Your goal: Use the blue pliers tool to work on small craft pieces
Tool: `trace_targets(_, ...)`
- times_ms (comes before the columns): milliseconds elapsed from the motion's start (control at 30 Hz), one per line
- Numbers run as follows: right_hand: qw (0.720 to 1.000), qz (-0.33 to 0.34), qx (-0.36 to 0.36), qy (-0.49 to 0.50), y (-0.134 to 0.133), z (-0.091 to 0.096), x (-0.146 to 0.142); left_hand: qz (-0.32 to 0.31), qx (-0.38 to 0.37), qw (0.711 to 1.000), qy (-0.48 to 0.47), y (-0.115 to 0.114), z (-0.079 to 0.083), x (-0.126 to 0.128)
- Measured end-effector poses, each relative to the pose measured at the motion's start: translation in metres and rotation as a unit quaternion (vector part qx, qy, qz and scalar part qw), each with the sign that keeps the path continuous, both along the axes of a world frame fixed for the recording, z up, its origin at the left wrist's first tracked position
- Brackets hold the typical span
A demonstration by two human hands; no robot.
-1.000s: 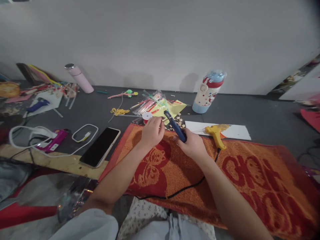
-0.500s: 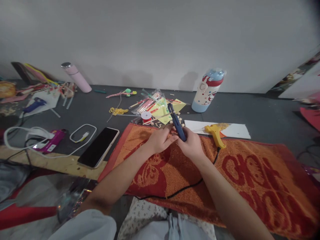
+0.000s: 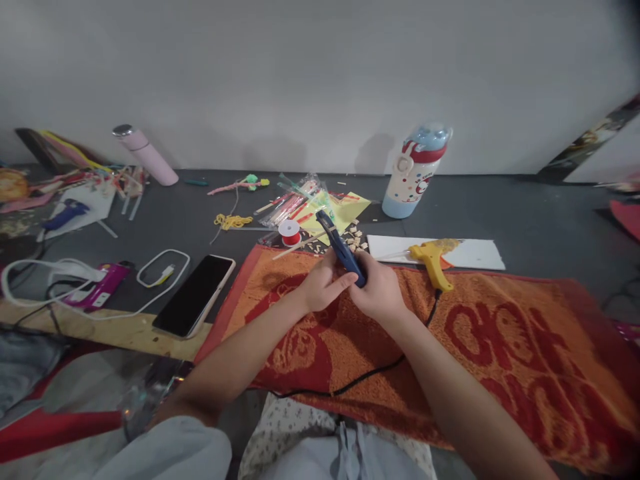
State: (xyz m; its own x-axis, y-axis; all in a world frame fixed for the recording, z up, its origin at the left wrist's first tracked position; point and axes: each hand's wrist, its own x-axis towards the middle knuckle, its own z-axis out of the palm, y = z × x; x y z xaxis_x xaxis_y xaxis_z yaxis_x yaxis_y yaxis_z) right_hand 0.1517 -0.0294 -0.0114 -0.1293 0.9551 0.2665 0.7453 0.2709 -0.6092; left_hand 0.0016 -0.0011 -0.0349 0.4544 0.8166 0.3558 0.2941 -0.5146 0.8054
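Note:
My right hand [image 3: 381, 292] is closed round the handle of a blue tool [image 3: 340, 248] whose jaws point up and away over the orange towel [image 3: 500, 347]. My left hand [image 3: 320, 287] is pinched on a thin wooden stick [image 3: 295, 247] that lies across the tool's jaws and runs out to the left. Small cut wooden bits [image 3: 354, 239] lie on the table just past the tool. A yellow glue gun [image 3: 431, 261] rests right of my right hand, its black cord trailing over the towel.
A red thread spool [image 3: 289, 232], packets of sticks [image 3: 295, 205] and yellow paper [image 3: 345, 208] lie beyond the towel. A white sheet [image 3: 475, 253] and a blue-and-white bottle [image 3: 414, 175] stand to the right. A phone [image 3: 195, 295], white cable [image 3: 165, 270] and pink flask [image 3: 145, 155] sit left.
My left hand came back from near the red spool to beside the tool, bringing a wooden stick to its jaws. Both hands drew slightly nearer me on the towel.

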Motion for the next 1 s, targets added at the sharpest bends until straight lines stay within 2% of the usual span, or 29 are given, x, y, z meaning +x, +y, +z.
trace_targets(233, 1.0, -0.01, -0.009, -0.02, 0.001, 0.0, 0.0, 0.006, 0.0, 1.0, -0.006, 0.0, -0.003, 0.001)
trace_targets(433, 1.0, -0.007, 0.004, -0.018, 0.001, -0.005, 0.001, 0.009, 0.002, 1.0, -0.005, -0.003, 0.006, 0.004)
trace_targets(600, 0.998, -0.04, -0.019, -0.053, 0.004, -0.007, 0.008, 0.02, -0.013, 0.999, 0.027, -0.005, 0.01, 0.006)
trace_targets(700, 0.994, -0.073, -0.025, -0.081, 0.009, -0.008, 0.013, 0.072, 0.041, 0.994, 0.065, -0.006, 0.014, 0.002)
trace_targets(767, 0.991, -0.083, -0.03, -0.098, 0.012, -0.009, 0.015, 0.116, 0.128, 0.982, 0.074, -0.006, 0.019, -0.002)
trace_targets(867, 0.988, -0.083, -0.034, -0.123, 0.015, -0.01, 0.015, 0.197, 0.27, 0.94, 0.064, -0.003, 0.027, -0.009)
trace_targets(933, 0.987, -0.078, -0.037, -0.135, 0.015, -0.01, 0.014, 0.245, 0.304, 0.918, 0.071, 0.001, 0.029, -0.012)
trace_targets(1000, 0.987, -0.071, -0.037, -0.138, 0.014, -0.009, 0.012, 0.258, 0.287, 0.918, 0.094, 0.005, 0.029, -0.015)
